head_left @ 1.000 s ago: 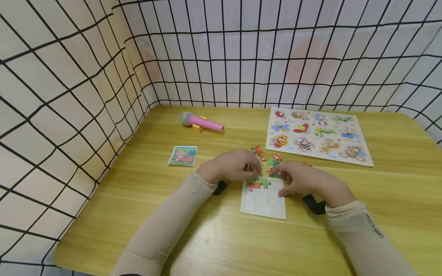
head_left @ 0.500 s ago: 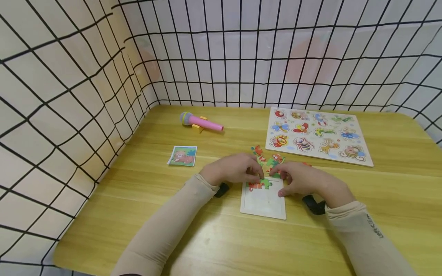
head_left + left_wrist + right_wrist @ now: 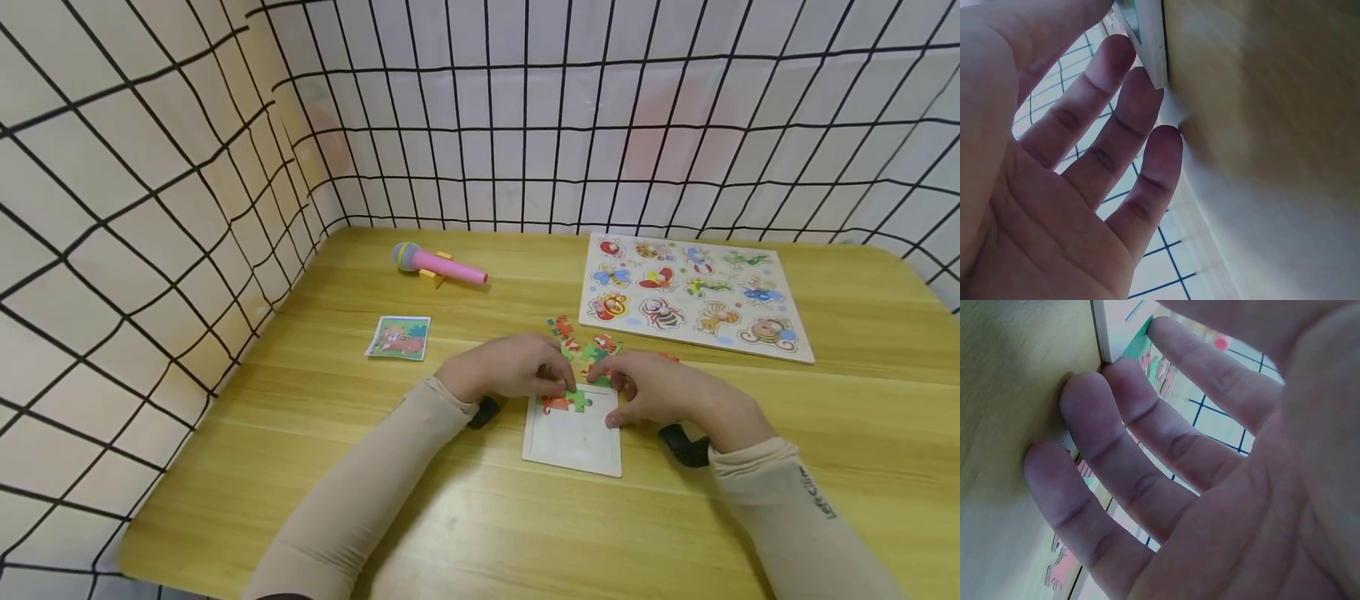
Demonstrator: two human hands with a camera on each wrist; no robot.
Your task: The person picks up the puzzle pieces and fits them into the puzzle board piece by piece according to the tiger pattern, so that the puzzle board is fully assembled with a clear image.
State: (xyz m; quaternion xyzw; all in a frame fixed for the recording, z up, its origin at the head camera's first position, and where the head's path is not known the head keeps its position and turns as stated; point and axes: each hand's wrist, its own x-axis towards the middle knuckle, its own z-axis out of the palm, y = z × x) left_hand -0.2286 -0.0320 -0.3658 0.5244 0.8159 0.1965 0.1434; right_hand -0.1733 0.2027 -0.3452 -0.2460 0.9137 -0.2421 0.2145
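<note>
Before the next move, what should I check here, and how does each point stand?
1. Tray flat on the table: ok.
2. Puzzle pieces inside the tray: ok, at its far side.
3. Tray filled: not ok, mostly bare.
4. Loose pieces near the right hand: ok, just beyond the tray.
5. Picture card face up: ok, left of the tray.
6. Left hand pinching a piece: cannot tell, fingertips partly hidden.

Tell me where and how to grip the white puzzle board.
Probably pinch the white puzzle board by the middle of its near edge, coming from the near side: it lies flat on the table, that edge is bare, and the pieces on it sit toward the far edge.
</note>
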